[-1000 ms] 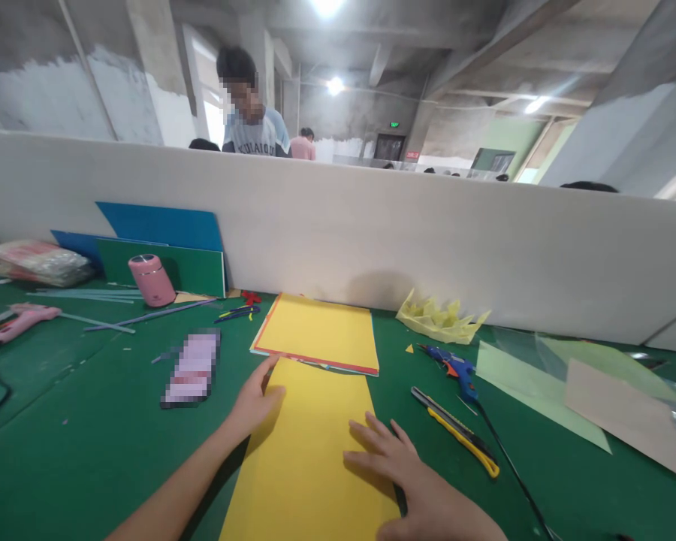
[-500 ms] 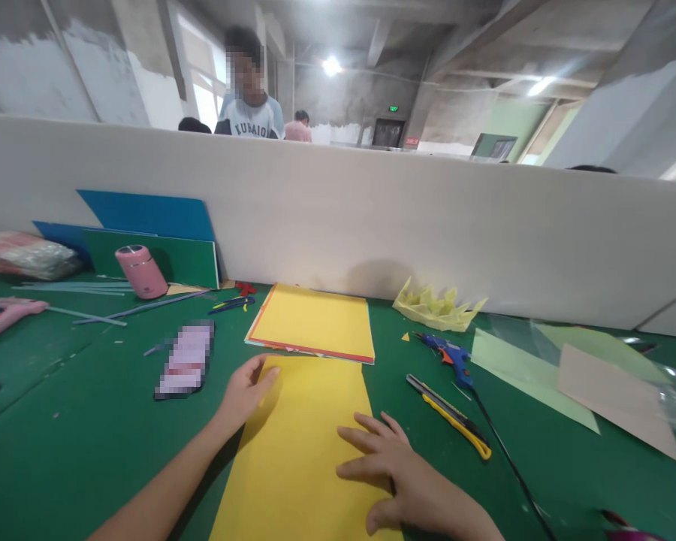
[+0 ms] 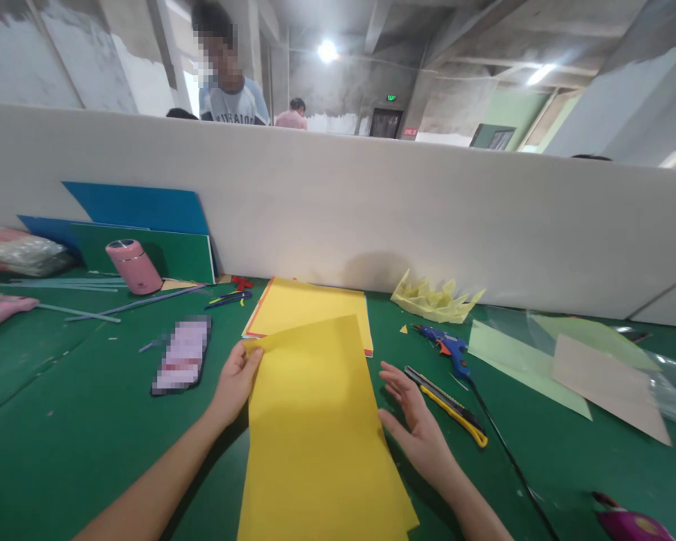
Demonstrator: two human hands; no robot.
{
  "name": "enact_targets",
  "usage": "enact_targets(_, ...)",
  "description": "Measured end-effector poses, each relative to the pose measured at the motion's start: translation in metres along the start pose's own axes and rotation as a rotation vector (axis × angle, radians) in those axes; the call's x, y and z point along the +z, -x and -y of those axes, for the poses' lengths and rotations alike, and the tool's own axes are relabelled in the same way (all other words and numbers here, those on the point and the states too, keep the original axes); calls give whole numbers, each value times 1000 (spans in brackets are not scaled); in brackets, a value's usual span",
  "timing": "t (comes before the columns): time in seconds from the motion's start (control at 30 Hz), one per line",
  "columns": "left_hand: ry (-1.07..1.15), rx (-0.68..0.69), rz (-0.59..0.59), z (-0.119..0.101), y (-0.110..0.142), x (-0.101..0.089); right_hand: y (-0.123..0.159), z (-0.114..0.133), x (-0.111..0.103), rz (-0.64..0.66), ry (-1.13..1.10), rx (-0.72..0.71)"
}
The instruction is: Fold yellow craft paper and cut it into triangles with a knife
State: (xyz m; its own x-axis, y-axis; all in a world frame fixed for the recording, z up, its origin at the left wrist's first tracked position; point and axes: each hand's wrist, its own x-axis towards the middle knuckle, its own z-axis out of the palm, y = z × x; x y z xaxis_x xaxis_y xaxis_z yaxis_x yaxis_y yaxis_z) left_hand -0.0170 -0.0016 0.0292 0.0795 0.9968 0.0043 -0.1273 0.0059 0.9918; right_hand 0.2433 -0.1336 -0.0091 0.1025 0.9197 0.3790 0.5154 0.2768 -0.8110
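A long yellow sheet of paper [image 3: 315, 421] rises off the table in front of me, its far edge lifted over a stack of coloured paper [image 3: 304, 300] with yellow on top. My left hand [image 3: 237, 379] pinches the sheet's far left corner between thumb and fingers. Beside the right edge, my right hand [image 3: 414, 421] is open with the thumb close to the paper; whether it touches is unclear. A yellow-handled utility knife [image 3: 451, 406] lies just to the right of that hand. Behind the knife rests a blue glue gun [image 3: 448, 349] with a black cord.
On the green table [image 3: 90, 451] lie a phone [image 3: 183, 353], a pink bottle [image 3: 134, 267], a pink glue gun [image 3: 3, 309] and pliers [image 3: 228, 300] at left. A pale yellow paper crown [image 3: 436, 297] and loose sheets [image 3: 523, 368] are at right. A white partition [image 3: 315, 203] stands behind; people are beyond it.
My left hand has lifted the yellow sheet's far edge off the table. My right hand has come off the sheet's surface and moved to the right of its edge.
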Motion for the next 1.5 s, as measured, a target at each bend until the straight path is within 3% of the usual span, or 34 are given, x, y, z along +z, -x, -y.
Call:
enact_targets(0.23, 124, -140, 2, -2, -2, 0, -1, 0, -12, 234, 225, -121)
enact_targets(0.37, 190, -170, -7, -1, -3, -1, -1, 5, -12, 183, 323, -247)
enact_targets(0.5, 223, -160, 29, -1, -2, -1, -2, 5, -5, 108, 210, -290)
enact_targets(0.6, 243, -172, 119, -4, 2, 1, -6, 2, 0, 61, 68, -196)
enact_targets(0.77, 262, -149, 295, -8, 11, 2, -11, -3, 5, -115, -132, 79)
enact_targets(0.97, 205, -166, 339, -5, 17, 0, -14, 3, 5, -85, -437, 275)
enact_targets(1.17, 176, -272, 418, -12, 14, -4, -16, 2, 0, -107, -346, 279)
enact_targets(1.37, -146, -66, 334, -16, 11, -5, -15, 2, 4, -52, -312, 263)
enact_targets(1.5, -259, -24, 345, -18, 11, -1, -17, 2, 5, -132, -429, 303)
